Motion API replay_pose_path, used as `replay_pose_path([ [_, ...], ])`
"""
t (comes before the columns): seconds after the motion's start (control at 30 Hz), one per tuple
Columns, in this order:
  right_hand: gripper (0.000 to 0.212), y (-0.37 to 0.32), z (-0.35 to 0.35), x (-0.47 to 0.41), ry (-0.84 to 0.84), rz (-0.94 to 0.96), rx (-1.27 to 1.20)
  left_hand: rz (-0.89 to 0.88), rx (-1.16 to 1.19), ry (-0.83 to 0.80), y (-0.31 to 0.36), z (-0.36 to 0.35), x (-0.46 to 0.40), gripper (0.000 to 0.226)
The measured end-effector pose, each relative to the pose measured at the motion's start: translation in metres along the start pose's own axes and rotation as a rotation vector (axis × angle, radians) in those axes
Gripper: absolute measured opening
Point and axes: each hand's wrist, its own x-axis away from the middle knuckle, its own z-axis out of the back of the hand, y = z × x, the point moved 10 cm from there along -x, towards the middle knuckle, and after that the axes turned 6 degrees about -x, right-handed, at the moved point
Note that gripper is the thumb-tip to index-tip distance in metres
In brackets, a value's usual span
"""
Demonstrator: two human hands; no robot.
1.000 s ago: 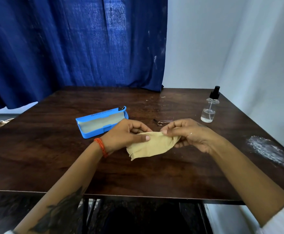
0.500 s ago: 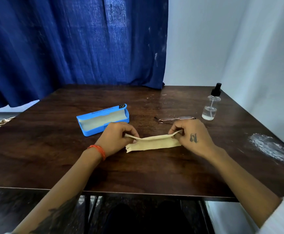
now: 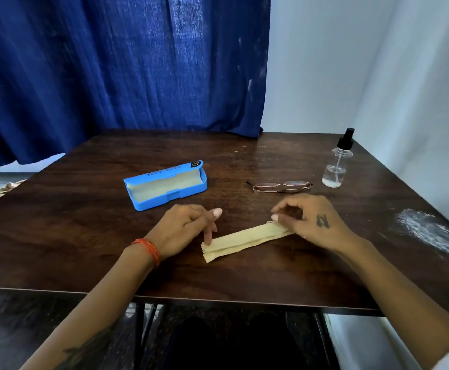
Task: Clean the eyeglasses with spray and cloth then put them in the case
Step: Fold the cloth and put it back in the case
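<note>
Seemingly late on: the left hand (image 3: 183,231), loosely curled, pinned the folded beige cloth (image 3: 247,240); the right hand (image 3: 306,220) pinched its three-o'clock end. Thin metal-framed eyeglasses (image 3: 282,186) lay folded on the dark wooden worktop (image 3: 84,231), not yet in the open blue plastic case (image 3: 164,184) at ten o'clock.

Soft even daylight, sharp focus, wide-angle edge bowing.

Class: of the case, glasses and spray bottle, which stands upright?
The spray bottle, at the table's far right; the open blue case and folded glasses lie flat.

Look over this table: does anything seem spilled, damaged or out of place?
Yes. A whitish, powdery smear marks the table near its right edge, like a spill or worn finish; which one cannot be told. A few pale specks lie near the far edge. The case, eyeglasses, spray bottle and cloth look in order.
</note>
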Motion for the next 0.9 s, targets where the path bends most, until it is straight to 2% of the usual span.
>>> replay_pose_path([
  [0.07,0.031,0.003,-0.016,-0.001,-0.142,0.006,0.078,-0.042,-0.138,0.004,0.003,-0.004,0.001,0.033],
  [0.13,0.035,0.004,-0.023,-0.001,-0.216,0.021,0.12,-0.069,-0.269,-0.014,0.008,-0.009,0.002,0.02],
  [0.23,0.018,0.001,-0.022,-0.001,-0.24,0.029,0.087,-0.058,-0.301,-0.076,0.007,-0.016,0.001,0.025],
  [0.3,0.006,-0.004,-0.023,0.0,-0.257,0.039,0.089,-0.056,-0.285,-0.128,0.009,-0.021,0.0,0.017],
  [0.43,0.007,-0.009,-0.022,0.0,-0.248,0.023,0.0,-0.046,-0.196,-0.126,0.007,-0.018,0.0,0.011],
  [0.7,0.007,-0.027,-0.02,-0.034,-0.067,-0.098,-0.467,0.135,0.261,0.208,-0.037,0.042,0.007,0.013],
  [0.77,0.011,-0.029,-0.029,-0.049,-0.028,-0.154,-0.555,0.172,0.271,0.321,-0.052,0.062,0.011,0.015],
  [0.9,0.016,-0.03,-0.056,-0.076,0.049,-0.28,-0.703,0.255,0.14,0.556,-0.076,0.097,0.025,0.023],
])
